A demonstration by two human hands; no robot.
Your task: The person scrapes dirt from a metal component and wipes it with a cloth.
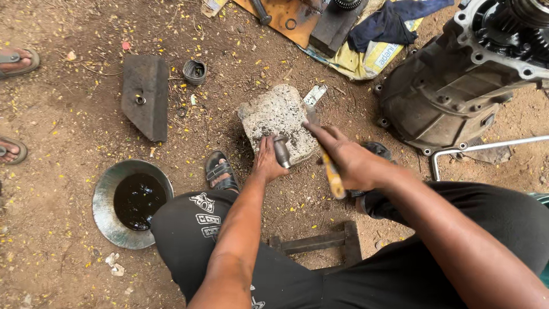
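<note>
In the head view, the person is sitting low over the dirt ground [57,114]. The left hand [267,162] is grasping a short grey metal cylinder [281,151] and is holding it upright against the near edge of a rough stone block [279,121]. The right hand [350,163] is clenching around the yellow handle of a tool [331,171]; the metal end of the tool is lying across the corner of the block, just right of the cylinder, and it is a little blurred.

Down and to the left of the left hand, beyond the person's knee, a round metal basin [103,200] is standing on the ground, and dark oily liquid [138,199] is filling its middle. Further up from the left hand, a small black rubber cup [194,71] is lying on its side beside a dark wedge-shaped metal block [146,94]; what is inside the cup I cannot tell.

To the upper right of the right hand, a big grey gearbox housing [446,91] is resting, with gears showing in its open top. A thin metal rod frame [486,147] is lying just below it. Above the hands, a dark blue cloth [389,23] is lying on a yellow sack [372,57].

The ground between the stone block and the wedge block is open, while the housing is crowding the right hand's side. A small wooden stool [320,243] is showing between the person's legs, below both hands. At the far left edge, another person's sandalled feet [14,60] are standing well apart from the hands.
</note>
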